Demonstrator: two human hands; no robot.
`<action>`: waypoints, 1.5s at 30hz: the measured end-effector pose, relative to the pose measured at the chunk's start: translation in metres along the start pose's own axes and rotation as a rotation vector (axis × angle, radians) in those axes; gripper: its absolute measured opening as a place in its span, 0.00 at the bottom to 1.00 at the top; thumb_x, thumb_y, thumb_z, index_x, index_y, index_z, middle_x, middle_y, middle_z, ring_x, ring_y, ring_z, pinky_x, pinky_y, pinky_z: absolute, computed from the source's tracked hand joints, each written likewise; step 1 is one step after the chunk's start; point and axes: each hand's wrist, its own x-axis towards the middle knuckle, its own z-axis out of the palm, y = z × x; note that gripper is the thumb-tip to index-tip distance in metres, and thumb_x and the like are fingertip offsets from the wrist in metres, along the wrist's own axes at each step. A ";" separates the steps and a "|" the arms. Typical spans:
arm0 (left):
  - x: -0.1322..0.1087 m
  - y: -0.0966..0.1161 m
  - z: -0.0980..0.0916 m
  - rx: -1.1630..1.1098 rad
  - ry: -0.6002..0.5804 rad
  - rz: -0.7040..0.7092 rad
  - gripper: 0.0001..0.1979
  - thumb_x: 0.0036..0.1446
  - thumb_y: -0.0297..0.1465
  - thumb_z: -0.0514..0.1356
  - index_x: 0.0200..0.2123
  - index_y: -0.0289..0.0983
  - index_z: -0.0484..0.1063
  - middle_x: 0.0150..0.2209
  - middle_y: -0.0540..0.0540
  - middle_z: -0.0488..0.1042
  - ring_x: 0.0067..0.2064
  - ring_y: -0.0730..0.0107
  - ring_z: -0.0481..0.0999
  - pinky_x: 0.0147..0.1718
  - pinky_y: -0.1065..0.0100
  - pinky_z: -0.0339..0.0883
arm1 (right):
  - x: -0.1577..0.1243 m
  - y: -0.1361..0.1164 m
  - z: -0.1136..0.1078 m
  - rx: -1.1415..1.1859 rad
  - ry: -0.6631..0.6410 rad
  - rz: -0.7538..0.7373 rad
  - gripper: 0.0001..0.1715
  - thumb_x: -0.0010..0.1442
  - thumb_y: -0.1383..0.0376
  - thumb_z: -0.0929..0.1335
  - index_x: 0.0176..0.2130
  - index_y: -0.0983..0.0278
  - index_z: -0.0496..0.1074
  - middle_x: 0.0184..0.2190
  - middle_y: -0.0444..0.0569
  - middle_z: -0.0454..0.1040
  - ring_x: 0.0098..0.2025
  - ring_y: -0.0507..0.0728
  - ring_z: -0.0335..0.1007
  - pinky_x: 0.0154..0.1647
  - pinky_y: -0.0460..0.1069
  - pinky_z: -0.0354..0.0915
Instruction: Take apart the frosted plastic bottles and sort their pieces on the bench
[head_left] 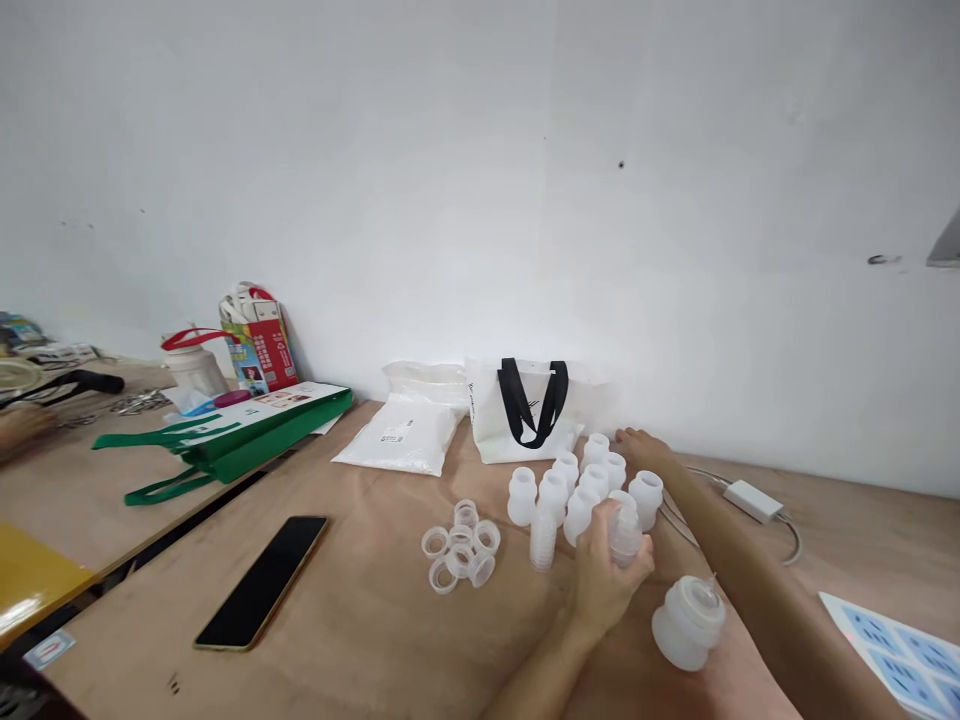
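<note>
My left hand (pixel 604 575) is closed around a small translucent plastic bottle (pixel 624 533), held just in front of a cluster of several upright bottles (pixel 581 490) of the same kind. My right hand (pixel 643 450) reaches past that cluster at its far right side, next to a bottle (pixel 646 497); its fingers are mostly hidden behind the bottles. A wider white bottle (pixel 688 622) lies tilted on the brown table (pixel 360 620) beside my right forearm. Several clear plastic rings (pixel 461 555) lie in a heap left of the bottles, with a short stack of clear caps (pixel 542 540) between.
A white tote bag with black handles (pixel 529 410) and white plastic packets (pixel 401 437) stand against the wall. A black phone (pixel 262 582) lies at front left. A white charger and cable (pixel 754 500) and blue sticker sheets (pixel 904 655) are right. Green bags (pixel 240 435) and another person's hand (pixel 22 425) are left.
</note>
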 end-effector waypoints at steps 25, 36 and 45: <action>0.007 0.012 -0.005 -0.042 -0.059 0.011 0.21 0.62 0.39 0.60 0.57 0.42 0.65 0.49 0.43 0.77 0.48 0.54 0.78 0.45 0.56 0.75 | -0.193 -0.103 -0.111 0.699 0.110 -0.177 0.19 0.59 0.46 0.68 0.46 0.52 0.72 0.43 0.47 0.80 0.49 0.66 0.76 0.46 0.58 0.72; -0.022 0.007 -0.018 0.072 0.037 0.049 0.28 0.65 0.39 0.59 0.64 0.39 0.56 0.63 0.35 0.65 0.61 0.50 0.68 0.58 0.53 0.65 | -0.186 -0.093 -0.118 0.478 0.054 -0.211 0.26 0.58 0.46 0.68 0.51 0.54 0.73 0.43 0.49 0.80 0.45 0.64 0.76 0.43 0.54 0.70; -0.055 0.018 -0.042 0.247 0.005 0.162 0.21 0.67 0.36 0.55 0.60 0.38 0.59 0.56 0.37 0.68 0.58 0.56 0.70 0.57 0.54 0.65 | -0.205 -0.100 -0.129 0.540 0.313 -0.144 0.27 0.64 0.44 0.62 0.52 0.57 0.71 0.45 0.52 0.78 0.49 0.63 0.73 0.47 0.53 0.68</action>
